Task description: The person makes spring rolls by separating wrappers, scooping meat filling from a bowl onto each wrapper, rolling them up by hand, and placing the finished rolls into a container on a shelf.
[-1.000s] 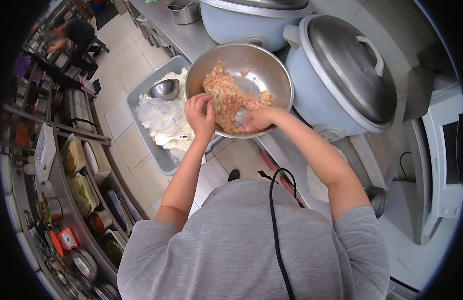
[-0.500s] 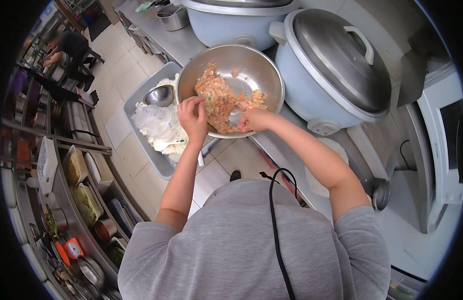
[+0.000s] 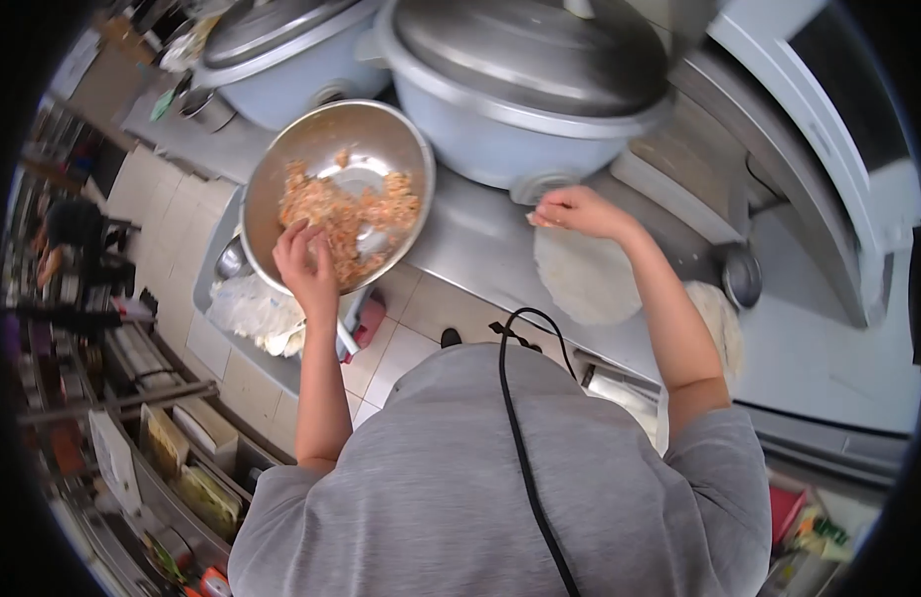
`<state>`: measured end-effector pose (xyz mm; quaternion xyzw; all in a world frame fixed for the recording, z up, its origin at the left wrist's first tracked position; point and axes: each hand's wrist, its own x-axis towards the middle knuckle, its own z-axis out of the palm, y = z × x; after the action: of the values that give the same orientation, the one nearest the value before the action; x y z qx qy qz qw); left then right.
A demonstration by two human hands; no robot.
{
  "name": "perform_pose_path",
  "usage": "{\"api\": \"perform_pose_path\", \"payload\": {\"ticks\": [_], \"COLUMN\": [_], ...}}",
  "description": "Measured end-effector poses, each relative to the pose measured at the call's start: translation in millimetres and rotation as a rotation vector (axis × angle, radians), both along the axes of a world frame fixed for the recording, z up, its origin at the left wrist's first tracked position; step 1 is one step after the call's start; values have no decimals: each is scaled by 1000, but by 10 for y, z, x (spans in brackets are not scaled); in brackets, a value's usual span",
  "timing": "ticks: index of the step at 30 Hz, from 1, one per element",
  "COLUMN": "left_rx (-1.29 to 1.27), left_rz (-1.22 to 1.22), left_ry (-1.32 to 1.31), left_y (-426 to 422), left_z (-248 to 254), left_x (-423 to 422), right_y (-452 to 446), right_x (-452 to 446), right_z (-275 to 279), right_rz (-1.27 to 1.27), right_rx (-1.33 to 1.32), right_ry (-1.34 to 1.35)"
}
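Orange-and-cream speckles over the lumpy moist mixture (image 3: 326, 212), silver flashing off the round metal bowl (image 3: 401, 154), plain off-white thin round sheet (image 3: 585, 274), pale-blue rounded cookers (image 3: 490, 149), heathered grey fabric shirt (image 3: 451, 468), black looped cord (image 3: 514, 423)

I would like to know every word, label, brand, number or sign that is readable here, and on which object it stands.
No text can be read.
Front panel of the larger-looking cooker: too blurred to make out any marking.
Packet at lower right: too small and blurred to read.
Steel bowl: no lettering shows.
Pale round sheet: no lettering shows.
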<state>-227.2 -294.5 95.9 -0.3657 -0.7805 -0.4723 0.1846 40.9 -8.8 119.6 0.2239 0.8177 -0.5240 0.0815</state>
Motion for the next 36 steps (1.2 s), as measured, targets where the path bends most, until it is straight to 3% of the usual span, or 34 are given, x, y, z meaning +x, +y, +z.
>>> {"api": "perform_pose_path", "payload": {"ticks": [1, 4, 6, 8, 9, 11, 12, 16, 18, 21, 23, 27, 29, 32, 36], "left_rx": [16, -35, -135, -203, -233, -232, -217, -244, -280, -364, -324, -337, -379, -441, -400], "left_rz": [-121, -535, -785, -948, -997, -1104, -1184, -1274, -1231, -1278, -1269, -1321, -1327, -1278, -1256], "left_ry": [-46, -142, -174, -216, -230, -191, -163, -100, 57, 32, 58, -20, -25, -13, 13], "left_y": [169, 710, 1046, 1348, 1480, 1807, 1892, 1966, 1953, 1962, 1984, 2097, 2096, 2004, 1951], "left_z": [5, 17, -267, -495, -607, -817, -875, -996, -1066, -1059, -867, -938, -989, -1082, -1033], "left_x": [171, 839, 1183, 1505, 1631, 1898, 1987, 2175, 2167, 2113, 2097, 2125, 2107, 2112, 2053], "right_y": [24, 18, 14, -30, -96, -274, -362, -549, -558, -482, -441, -375, -392, -427, -445], "right_x": [234, 741, 972, 1105, 1172, 1345, 1361, 1364, 1391, 1457, 1462, 1343, 1308, 1308, 1320], "right_z": [-168, -784, -955, -982, -1011, -1105, -1165, -1403, -1419, -1249, -1087, -1342, -1475, -1618, -1300], "right_rz": [-107, -328, -385, -625, -642, -429, -440, -417, -434, -336, -547, -499, -440, -469, -476], "right_rx": [144, 58, 5, 173, 169, 801, 799, 887, 910, 841, 690, 751, 645, 655, 788], "right_ry": [-7, -53, 63, 389, 390, 284, 281, 276, 276, 104, 261, 368, 334, 353, 221]}}
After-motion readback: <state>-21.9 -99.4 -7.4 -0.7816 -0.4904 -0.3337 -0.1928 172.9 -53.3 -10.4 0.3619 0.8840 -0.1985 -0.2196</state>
